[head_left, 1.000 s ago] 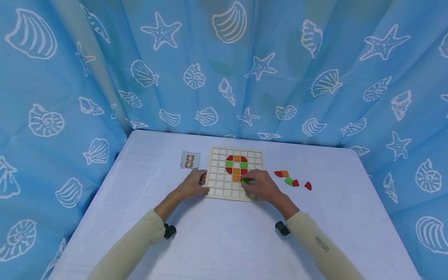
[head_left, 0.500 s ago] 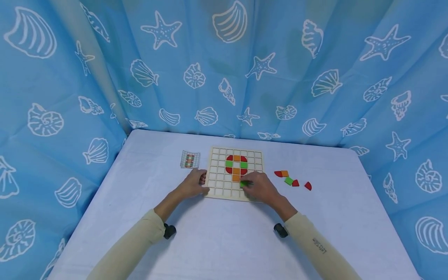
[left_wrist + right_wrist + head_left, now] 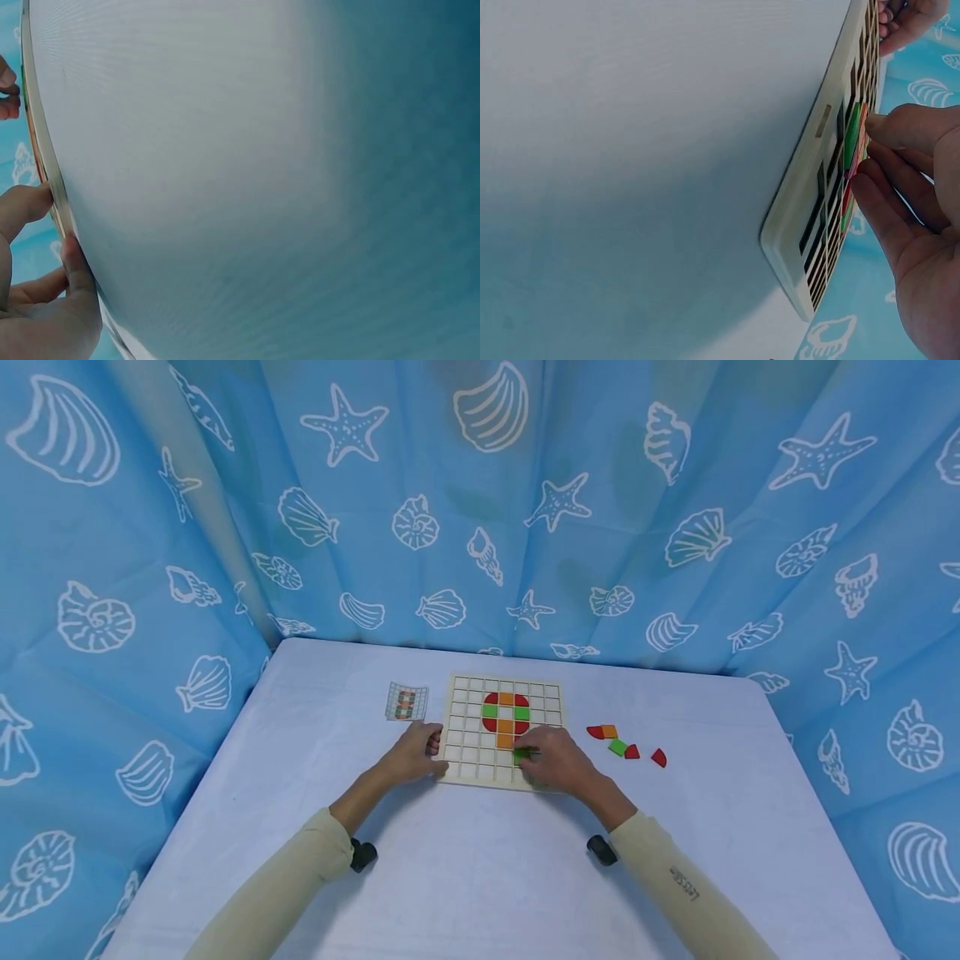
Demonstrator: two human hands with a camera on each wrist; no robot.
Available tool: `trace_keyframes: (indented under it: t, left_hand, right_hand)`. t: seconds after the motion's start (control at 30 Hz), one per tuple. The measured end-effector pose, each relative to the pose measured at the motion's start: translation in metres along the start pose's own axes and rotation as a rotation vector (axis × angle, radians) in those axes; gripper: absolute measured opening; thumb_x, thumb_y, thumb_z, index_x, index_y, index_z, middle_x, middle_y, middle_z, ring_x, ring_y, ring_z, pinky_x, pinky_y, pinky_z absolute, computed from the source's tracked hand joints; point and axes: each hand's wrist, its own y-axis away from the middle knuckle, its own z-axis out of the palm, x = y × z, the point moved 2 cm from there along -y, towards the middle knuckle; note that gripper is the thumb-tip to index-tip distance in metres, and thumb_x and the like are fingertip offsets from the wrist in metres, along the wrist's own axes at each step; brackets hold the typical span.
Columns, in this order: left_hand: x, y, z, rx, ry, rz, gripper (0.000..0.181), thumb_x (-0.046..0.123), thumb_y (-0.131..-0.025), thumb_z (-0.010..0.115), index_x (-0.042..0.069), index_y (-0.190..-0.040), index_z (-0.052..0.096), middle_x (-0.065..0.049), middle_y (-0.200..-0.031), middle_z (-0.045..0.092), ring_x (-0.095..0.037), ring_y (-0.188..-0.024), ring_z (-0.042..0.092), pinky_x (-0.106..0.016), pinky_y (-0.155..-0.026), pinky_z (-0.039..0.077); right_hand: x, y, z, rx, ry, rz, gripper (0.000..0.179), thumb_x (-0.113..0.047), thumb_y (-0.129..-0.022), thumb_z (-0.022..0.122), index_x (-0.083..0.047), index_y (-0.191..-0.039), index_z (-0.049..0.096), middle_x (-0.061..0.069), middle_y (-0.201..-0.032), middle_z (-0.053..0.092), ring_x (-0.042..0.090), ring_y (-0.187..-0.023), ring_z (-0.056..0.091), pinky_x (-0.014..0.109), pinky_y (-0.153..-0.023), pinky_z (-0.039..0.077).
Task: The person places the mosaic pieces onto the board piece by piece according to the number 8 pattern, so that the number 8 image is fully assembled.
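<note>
A pale wooden grid board (image 3: 487, 782) lies on the table in the head view. Red quarter-circle tiles and square tiles make a rounded ring on it, with an orange tile (image 3: 506, 741) just below. My left hand (image 3: 411, 753) grips the board's left edge; the left wrist view shows its thumb and fingertips on that edge. Over the lower right part of the board, my right hand (image 3: 558, 760) pinches a green square tile (image 3: 521, 756) at a grid cell. In the right wrist view that green tile (image 3: 851, 139) sits among the slots, partly hidden by fingertips.
Right of the board lie loose tiles: a red quarter circle (image 3: 595, 732), an orange square (image 3: 609, 732), a green square (image 3: 617, 747) and two more red quarter circles (image 3: 659, 757). A pattern card (image 3: 407, 702) lies left of the board. A blue curtain (image 3: 480, 510) stands behind the table.
My right hand has moved slightly down with the green tile, which now lies flatter at the cell below right of the orange tile. My left hand has stayed at the board's edge.
</note>
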Motion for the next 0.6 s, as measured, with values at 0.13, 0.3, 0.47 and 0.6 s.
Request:
trace_keyframes:
  t: [0.13, 0.3, 0.47, 0.6]
  left_hand:
    - [0.000, -0.001, 0.000, 0.000, -0.015, -0.003, 0.068, 0.007, -0.079, 0.079, -0.005, -0.138, 0.046, -0.007, -0.103, 0.046, -0.018, -0.093, 0.046, -0.031, -0.080, 0.044]
    - [0.001, -0.002, 0.000, -0.006, -0.031, -0.002, 0.067, 0.008, -0.080, 0.079, -0.005, -0.137, 0.047, -0.007, -0.103, 0.046, -0.018, -0.093, 0.046, -0.031, -0.080, 0.044]
    - [0.001, -0.002, 0.000, -0.008, -0.029, 0.004, 0.063, 0.006, -0.079, 0.079, -0.005, -0.134, 0.049, -0.007, -0.101, 0.046, -0.018, -0.091, 0.046, -0.031, -0.078, 0.044]
    - [0.000, -0.001, -0.001, -0.012, -0.022, 0.026, 0.057, 0.005, -0.079, 0.079, -0.005, -0.129, 0.052, -0.007, -0.099, 0.047, -0.018, -0.089, 0.045, -0.030, -0.076, 0.044]
  right_hand:
    - [-0.002, -0.001, 0.000, -0.008, -0.009, -0.014, 0.033, -0.018, -0.080, 0.081, -0.014, -0.112, 0.075, -0.003, -0.108, 0.069, 0.015, -0.101, 0.058, 0.036, -0.090, 0.050]
    - [0.000, 0.002, 0.000, -0.013, -0.028, -0.021, 0.032, -0.021, -0.078, 0.083, -0.017, -0.109, 0.076, -0.006, -0.105, 0.070, 0.013, -0.097, 0.058, 0.034, -0.086, 0.052]
    - [0.005, 0.002, -0.004, -0.028, -0.077, 0.009, 0.033, -0.020, -0.079, 0.082, -0.017, -0.111, 0.075, -0.007, -0.107, 0.069, 0.013, -0.099, 0.058, 0.035, -0.086, 0.052]
    - [0.018, 0.005, -0.014, -0.010, -0.100, 0.075, 0.034, -0.018, -0.081, 0.079, -0.015, -0.115, 0.073, -0.002, -0.113, 0.067, 0.017, -0.102, 0.059, 0.038, -0.086, 0.053]
